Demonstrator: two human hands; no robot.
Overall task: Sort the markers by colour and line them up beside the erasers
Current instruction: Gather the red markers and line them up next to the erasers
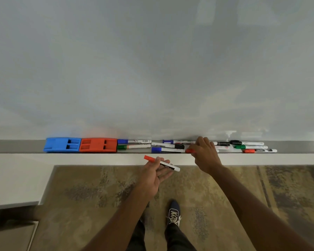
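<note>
With one red marker (161, 163) resting loosely across my half-open left hand (155, 175), I close my right hand (204, 153) on a second red marker (190, 151) in the tray (25, 146), which I should lift clear without nudging its neighbours.

My forearms are bare all the way down from the bottom edge of the view, with no sleeve, watch or band showing, and my left hand (153, 175) and right hand (205, 153) wear no gloves or rings that I can make out. Below them I see my dark trousers (176, 238), plain and loose at the leg. On one foot is a dark navy canvas lace-up shoe (174, 211) with white laces tied in a bow over the tongue.
</note>
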